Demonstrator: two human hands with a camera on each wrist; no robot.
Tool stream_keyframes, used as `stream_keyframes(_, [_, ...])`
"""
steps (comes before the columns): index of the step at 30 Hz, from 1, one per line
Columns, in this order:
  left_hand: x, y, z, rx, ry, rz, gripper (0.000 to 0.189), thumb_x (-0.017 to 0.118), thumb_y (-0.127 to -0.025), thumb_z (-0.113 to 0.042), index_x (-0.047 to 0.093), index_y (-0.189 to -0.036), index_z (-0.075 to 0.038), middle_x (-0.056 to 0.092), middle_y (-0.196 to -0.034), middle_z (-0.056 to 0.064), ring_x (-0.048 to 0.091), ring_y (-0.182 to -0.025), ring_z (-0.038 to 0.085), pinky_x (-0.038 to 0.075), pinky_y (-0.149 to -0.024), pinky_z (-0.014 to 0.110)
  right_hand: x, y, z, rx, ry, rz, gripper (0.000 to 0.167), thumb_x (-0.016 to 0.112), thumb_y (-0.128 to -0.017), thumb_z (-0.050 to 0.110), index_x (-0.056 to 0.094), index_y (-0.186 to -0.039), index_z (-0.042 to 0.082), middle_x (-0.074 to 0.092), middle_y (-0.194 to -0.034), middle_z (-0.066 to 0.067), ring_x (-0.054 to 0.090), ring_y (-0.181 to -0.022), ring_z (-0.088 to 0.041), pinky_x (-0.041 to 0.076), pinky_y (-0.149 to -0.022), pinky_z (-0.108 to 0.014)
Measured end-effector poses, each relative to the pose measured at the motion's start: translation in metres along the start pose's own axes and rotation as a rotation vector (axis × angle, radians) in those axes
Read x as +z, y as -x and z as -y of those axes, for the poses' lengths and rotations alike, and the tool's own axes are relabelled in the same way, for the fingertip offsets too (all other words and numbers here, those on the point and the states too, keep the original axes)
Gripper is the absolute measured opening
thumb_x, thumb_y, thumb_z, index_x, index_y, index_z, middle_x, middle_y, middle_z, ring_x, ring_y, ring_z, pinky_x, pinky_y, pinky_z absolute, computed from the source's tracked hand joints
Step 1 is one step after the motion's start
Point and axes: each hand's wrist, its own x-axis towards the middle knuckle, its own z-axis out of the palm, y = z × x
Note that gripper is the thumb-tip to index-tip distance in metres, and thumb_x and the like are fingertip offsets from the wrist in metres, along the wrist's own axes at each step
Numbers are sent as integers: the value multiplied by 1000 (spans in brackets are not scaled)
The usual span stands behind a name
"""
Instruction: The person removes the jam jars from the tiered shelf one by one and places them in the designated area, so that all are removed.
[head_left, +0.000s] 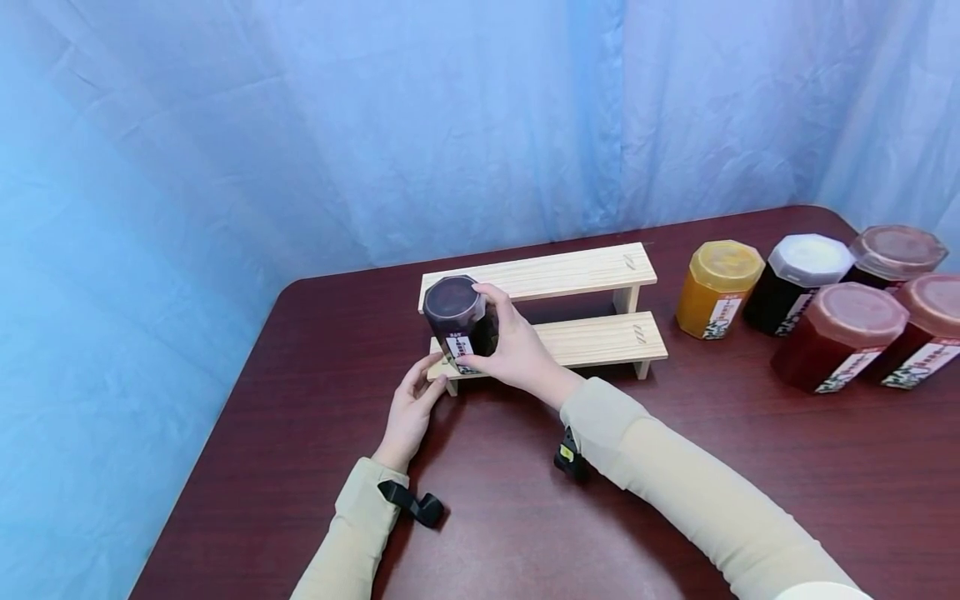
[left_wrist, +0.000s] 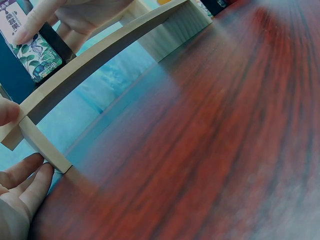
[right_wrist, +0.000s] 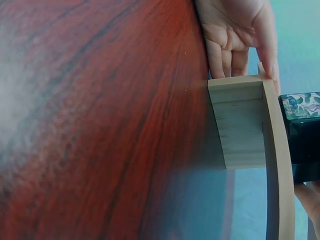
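A dark jar (head_left: 454, 312) with a white-and-purple label stands upright at the left end of the lower step of a two-tier wooden shelf (head_left: 600, 337). Its base is right at the board in the left wrist view. My right hand (head_left: 517, 342) grips the jar from the right, thumb across the label in front and fingers round the far side. My left hand (head_left: 408, 408) holds the left end of the lower step, thumb by the front corner of the board and fingers against the side leg (left_wrist: 45, 145). In the right wrist view the jar (right_wrist: 305, 140) is partly cut off.
On the right of the dark red table (head_left: 300, 467) stand a yellow jar (head_left: 716, 292), a black jar with a white lid (head_left: 795, 287) and several dark red jars (head_left: 840, 342). The upper step (head_left: 555, 271) runs behind the lower one. Blue curtains (head_left: 450, 125) hang behind.
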Motion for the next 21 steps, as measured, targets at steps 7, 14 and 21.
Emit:
stream_keyframes(7, [0,0,0,2,-6,8,42,56,-94,-5,49,-135,-3,51,-131,16,55,-99,1,42,-86,14,1,1,-2,12,-9,-20,94,85,-69,15,24,-140,19,50,-130,-16,54,-116,-31,43,-97,-48])
stream_keyframes(14, [0,1,0,3,-32,13,40,56,-94,-7,51,-134,-5,54,-128,17,56,-95,2,42,-84,16,1,2,-2,16,0,-29,94,85,-68,15,24,-139,20,51,-129,-15,57,-112,-30,45,-94,-47])
stream_keyframes(21, [0,1,-1,20,-22,-12,41,56,-93,-5,50,-133,-3,56,-120,12,56,-90,2,43,-81,15,0,5,-2,-9,2,-35,93,86,-67,15,26,-137,19,53,-126,-17,60,-107,-33,49,-90,-46])
